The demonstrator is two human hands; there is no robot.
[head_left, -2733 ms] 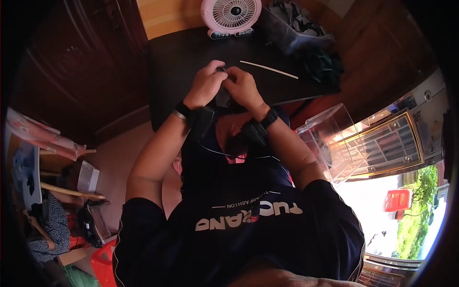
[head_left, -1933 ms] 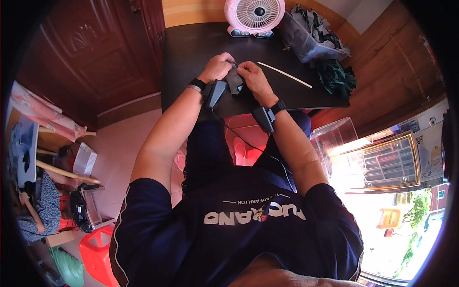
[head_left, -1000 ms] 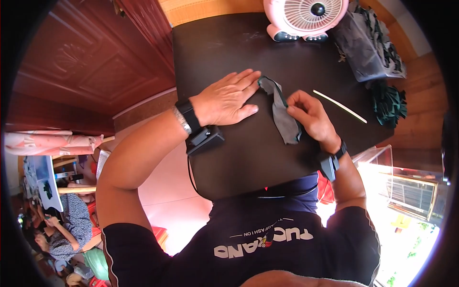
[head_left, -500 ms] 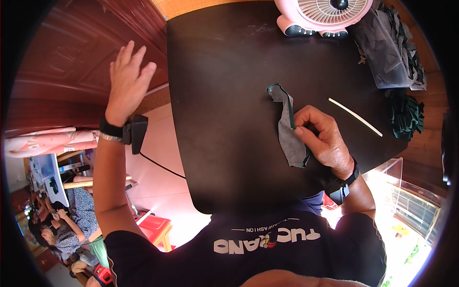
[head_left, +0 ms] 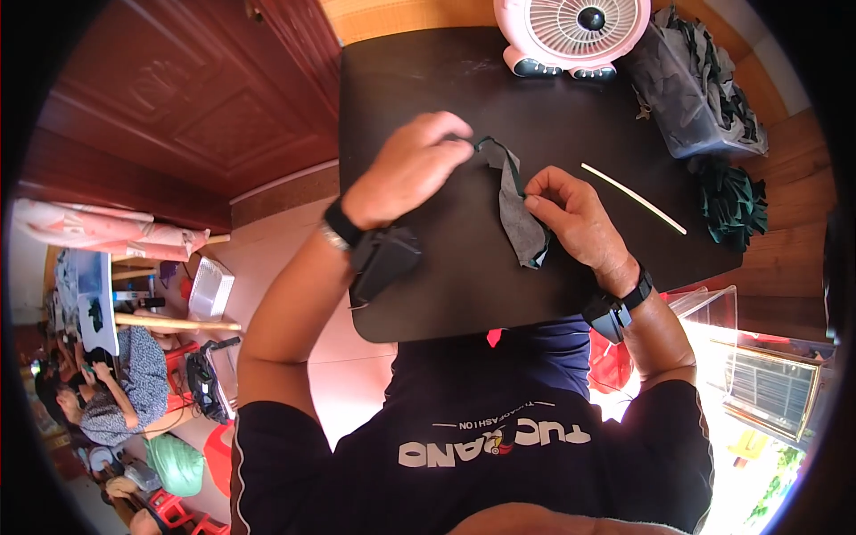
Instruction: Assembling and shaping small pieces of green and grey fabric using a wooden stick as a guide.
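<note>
Pinching the narrow grey-and-dark-green fabric strip by its edge, the right hand is holding it over the black bench; the left hand is hovering by its far end, grip too blurred to tell.

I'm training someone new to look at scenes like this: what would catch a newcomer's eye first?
Probably the pink fan near the far edge of the black table, bright against its dark top. Next, the grey and green cloth strip pinched by the right hand mid-table, with the left hand close to the strip's far end. Then the slim white stick lying on the table's right side.
</note>
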